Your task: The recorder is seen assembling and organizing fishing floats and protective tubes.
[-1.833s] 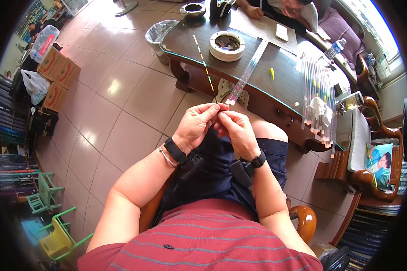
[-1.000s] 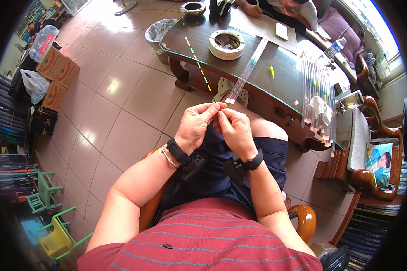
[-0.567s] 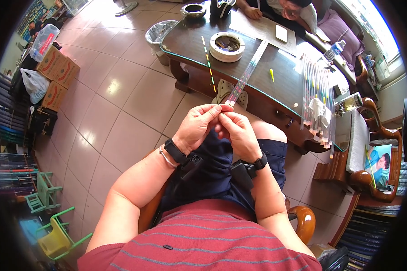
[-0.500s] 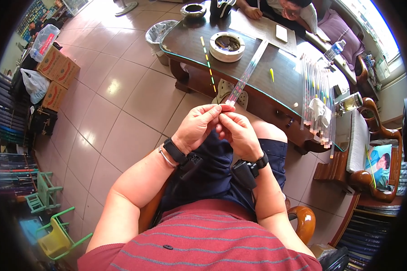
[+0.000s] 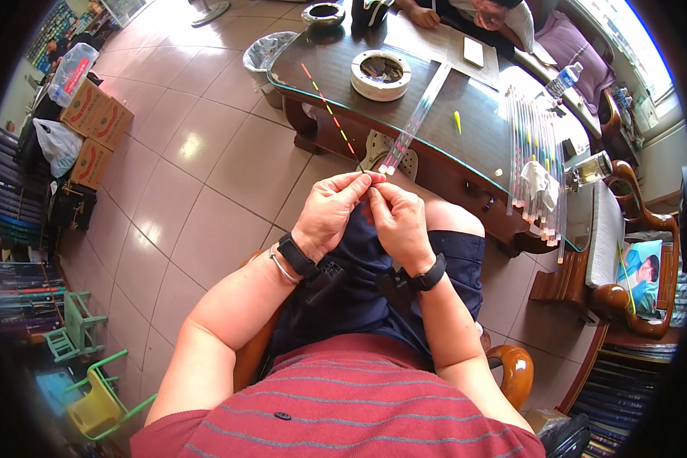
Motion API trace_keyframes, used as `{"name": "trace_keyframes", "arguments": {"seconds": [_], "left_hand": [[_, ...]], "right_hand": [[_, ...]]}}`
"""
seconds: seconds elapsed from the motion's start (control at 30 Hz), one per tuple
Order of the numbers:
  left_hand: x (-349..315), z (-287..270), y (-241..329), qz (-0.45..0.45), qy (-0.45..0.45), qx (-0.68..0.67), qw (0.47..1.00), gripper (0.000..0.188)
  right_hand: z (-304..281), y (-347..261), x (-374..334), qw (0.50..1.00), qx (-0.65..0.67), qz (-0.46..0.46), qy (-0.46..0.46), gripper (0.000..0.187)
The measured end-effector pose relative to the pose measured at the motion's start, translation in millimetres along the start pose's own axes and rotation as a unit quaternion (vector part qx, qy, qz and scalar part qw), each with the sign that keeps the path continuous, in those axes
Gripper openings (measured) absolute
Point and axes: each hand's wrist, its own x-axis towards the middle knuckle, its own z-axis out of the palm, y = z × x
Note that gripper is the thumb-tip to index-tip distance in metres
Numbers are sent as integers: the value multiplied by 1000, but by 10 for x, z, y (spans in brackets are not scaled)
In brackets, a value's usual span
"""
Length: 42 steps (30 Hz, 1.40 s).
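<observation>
A thin fishing float [image 5: 330, 113] with a red, yellow and dark banded tip slants up and left from my fingertips. My left hand [image 5: 332, 200] pinches its lower end between thumb and forefinger. My right hand [image 5: 398, 219] meets it there, its thumb and fingers closed on the same end; the part inside the fingers is hidden. Just beyond my hands, clear plastic tubes [image 5: 415, 120] with coloured floats inside jut over the near edge of the glass-topped table [image 5: 320, 84]. A small yellow-green float [image 5: 457, 122] lies on the glass to their right.
More clear float tubes [image 5: 523, 145] lie at the table's right side under a crumpled white tissue [image 5: 540, 187]. A round ashtray [image 5: 381, 75] stands near the front edge. Across the table another person's hand [image 5: 424, 17] rests near a phone [image 5: 473, 52]. A lined bin [image 5: 269, 57] stands left.
The float has tilted further left and turned, its bands now showing red and yellow rather than yellow and green. My right wrist has rotated slightly while both hands stay together.
</observation>
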Motion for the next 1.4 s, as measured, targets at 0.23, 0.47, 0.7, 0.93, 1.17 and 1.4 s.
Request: {"name": "trace_keyframes", "arguments": {"seconds": [0.23, 0.47, 0.7, 0.93, 1.17, 1.4], "left_hand": [[0, 21, -67, 35, 53, -10, 998, 20], [7, -29, 50, -16, -16, -38, 999, 23], [5, -9, 13, -9, -32, -11, 999, 23], [21, 12, -83, 38, 13, 14, 999, 20], [19, 1, -22, 39, 10, 9, 999, 21], [-23, -7, 64, -55, -38, -43, 997, 23]], "right_hand": [[124, -29, -51, 908, -362, -170, 125, 9], [-67, -15, 22, 979, 173, 85, -69, 28], [-201, 28, 45, 955, 235, 123, -129, 29], [18, -50, -34, 977, -183, -93, 56, 13], [-38, 76, -14, 995, 92, 29, -3, 18], [-226, -18, -5, 921, 312, 172, -159, 28]]}}
